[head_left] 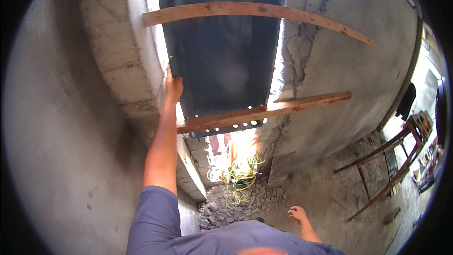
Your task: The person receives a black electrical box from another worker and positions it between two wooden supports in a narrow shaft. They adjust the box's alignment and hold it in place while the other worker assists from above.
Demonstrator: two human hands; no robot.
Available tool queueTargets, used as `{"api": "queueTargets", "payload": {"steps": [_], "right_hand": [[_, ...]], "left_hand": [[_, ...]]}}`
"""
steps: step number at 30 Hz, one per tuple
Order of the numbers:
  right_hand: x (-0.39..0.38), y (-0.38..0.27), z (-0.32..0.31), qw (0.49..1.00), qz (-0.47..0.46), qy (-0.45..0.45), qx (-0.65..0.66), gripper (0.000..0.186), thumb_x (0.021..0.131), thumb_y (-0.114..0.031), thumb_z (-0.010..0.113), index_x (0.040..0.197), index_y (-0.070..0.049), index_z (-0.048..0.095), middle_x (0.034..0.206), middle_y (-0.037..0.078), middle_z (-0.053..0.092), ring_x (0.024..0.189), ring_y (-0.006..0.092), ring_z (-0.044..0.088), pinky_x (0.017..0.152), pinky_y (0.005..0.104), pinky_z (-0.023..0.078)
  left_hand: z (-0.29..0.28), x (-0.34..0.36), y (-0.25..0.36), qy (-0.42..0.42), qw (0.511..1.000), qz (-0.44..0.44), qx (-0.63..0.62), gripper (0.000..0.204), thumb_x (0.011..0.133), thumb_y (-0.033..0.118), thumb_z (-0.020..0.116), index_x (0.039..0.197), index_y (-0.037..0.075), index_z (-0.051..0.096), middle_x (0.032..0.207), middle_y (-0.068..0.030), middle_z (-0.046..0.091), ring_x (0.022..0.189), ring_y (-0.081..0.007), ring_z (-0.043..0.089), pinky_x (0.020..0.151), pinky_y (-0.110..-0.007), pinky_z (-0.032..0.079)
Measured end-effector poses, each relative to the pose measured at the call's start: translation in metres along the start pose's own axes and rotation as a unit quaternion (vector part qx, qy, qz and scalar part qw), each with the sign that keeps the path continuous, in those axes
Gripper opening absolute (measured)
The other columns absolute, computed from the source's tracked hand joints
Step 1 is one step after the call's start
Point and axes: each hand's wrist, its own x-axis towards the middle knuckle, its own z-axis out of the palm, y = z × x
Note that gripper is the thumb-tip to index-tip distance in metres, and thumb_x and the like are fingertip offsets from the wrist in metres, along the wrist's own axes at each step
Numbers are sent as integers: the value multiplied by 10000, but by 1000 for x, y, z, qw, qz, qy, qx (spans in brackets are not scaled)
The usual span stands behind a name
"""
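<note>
A tall dark panel (226, 61) stands upright in a wall opening, bright light leaking past both sides. My left arm reaches up to its left edge, where my left hand (174, 89) is closed on the edge, thumb over the front and one finger stretched upward. A tiny yellowish spot shows by that fingertip, too small to name. Across the panel run an upper wooden batten (222, 8) and a lower wooden batten (255, 114); the lower one is just below my left hand. My right hand (297, 214) hangs low at my side, fingers loosely bent and apart, holding nothing.
Below the panel hang tangled yellow, green and white wires (238, 167) over broken rubble (231, 210). Cracked grey concrete wall (344, 61) flanks the right, plastered wall (61, 127) the left. A wooden trestle-like frame (373, 170) stands at the right.
</note>
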Motion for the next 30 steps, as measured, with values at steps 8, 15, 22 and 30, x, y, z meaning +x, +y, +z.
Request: {"api": "queueTargets", "payload": {"steps": [8,15,22,30], "right_hand": [[6,56,-48,979,95,93,153,193,916,-113,627,1074,-20,688,885,95,715,675,193,696,544,318,502],[92,-12,-60,990,-10,43,133,251,893,-129,667,1098,11,704,862,93,706,699,171,676,637,323,536],[166,-149,-59,975,-112,-116,150,326,926,-129,655,1219,13,655,974,67,706,822,136,668,741,303,546],[185,-305,7,912,-159,-295,236,327,980,-174,624,1282,-47,614,1104,55,701,928,148,688,743,288,540]], "left_hand": [[-5,3,-6,-4,998,65,26,673,810,-156,407,1450,37,485,1204,-94,645,1056,-194,626,906,-303,494],[-17,-1,-6,21,998,-42,38,494,806,-40,492,1289,22,575,976,-13,589,857,-142,527,792,-280,448],[-22,3,-5,65,990,-75,99,428,801,-17,500,1213,17,611,1001,-2,585,897,-132,519,828,-278,426],[-44,7,-28,59,996,-65,33,323,853,-6,501,1152,37,615,943,9,569,816,-109,509,748,-264,419]]}}
